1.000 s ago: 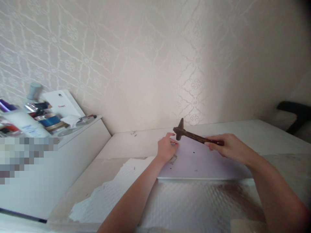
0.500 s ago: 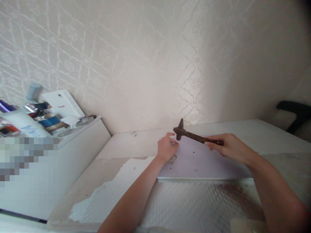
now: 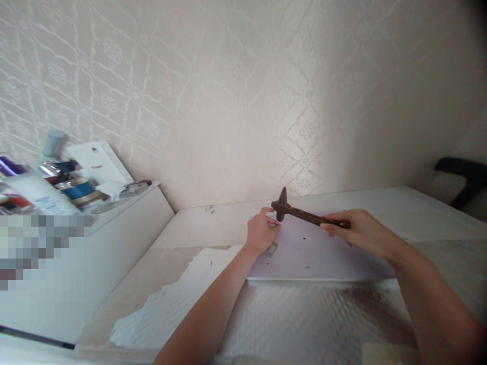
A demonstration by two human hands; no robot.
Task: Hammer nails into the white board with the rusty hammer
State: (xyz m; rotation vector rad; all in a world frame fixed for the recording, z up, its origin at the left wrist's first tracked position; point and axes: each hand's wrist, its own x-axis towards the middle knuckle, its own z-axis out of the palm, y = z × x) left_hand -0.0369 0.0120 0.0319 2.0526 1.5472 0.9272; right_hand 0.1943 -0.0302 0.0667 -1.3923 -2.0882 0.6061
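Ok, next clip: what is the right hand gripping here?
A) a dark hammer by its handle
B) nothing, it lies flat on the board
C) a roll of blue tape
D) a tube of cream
A: the right hand is closed around the handle of the dark hammer, whose head hangs just above the left hand at the white board.

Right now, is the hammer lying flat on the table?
No, the right hand grips the hammer by its handle, holding its head raised above the white board.
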